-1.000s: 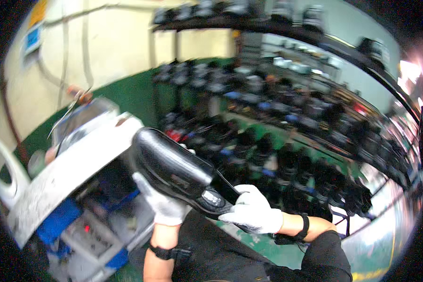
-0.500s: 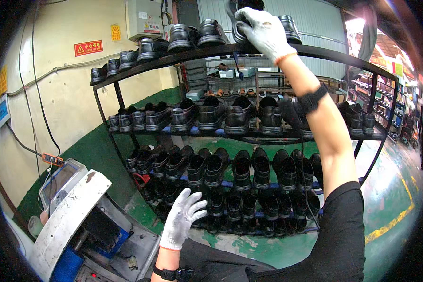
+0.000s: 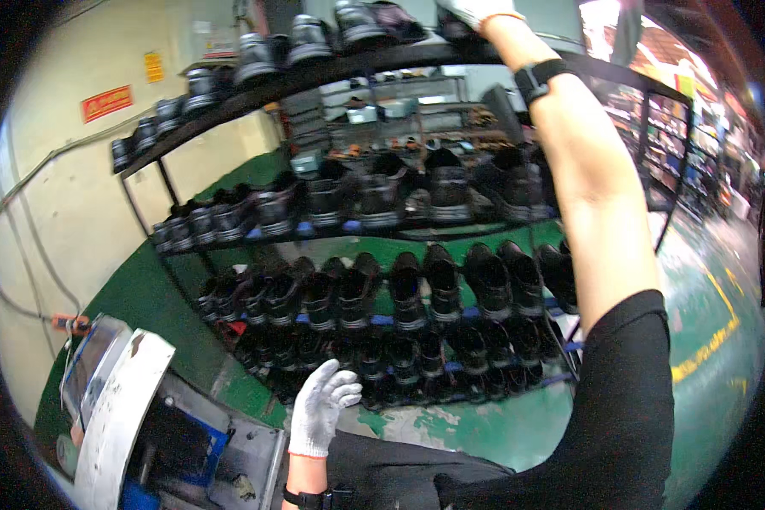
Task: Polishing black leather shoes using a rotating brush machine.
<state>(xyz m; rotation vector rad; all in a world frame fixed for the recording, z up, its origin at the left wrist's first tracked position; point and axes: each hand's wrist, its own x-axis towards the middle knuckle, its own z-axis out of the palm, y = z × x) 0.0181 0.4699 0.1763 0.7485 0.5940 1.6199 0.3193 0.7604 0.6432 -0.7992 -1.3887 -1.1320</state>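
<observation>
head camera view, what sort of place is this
Probably a shoe factory or workshop: rows of black shoes fill a dark rack, a white-cased machine stands at lower left, and yellow lines mark the green floor.

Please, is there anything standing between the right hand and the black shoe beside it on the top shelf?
Nothing visible does: the right hand is right at the black shoe, with no other thing between them. The picture's upper edge cuts off part of the view there.

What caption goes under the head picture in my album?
White-gloved right hand raised to a black metal rack of black shoes; white-gloved left hand lower, empty.
</observation>
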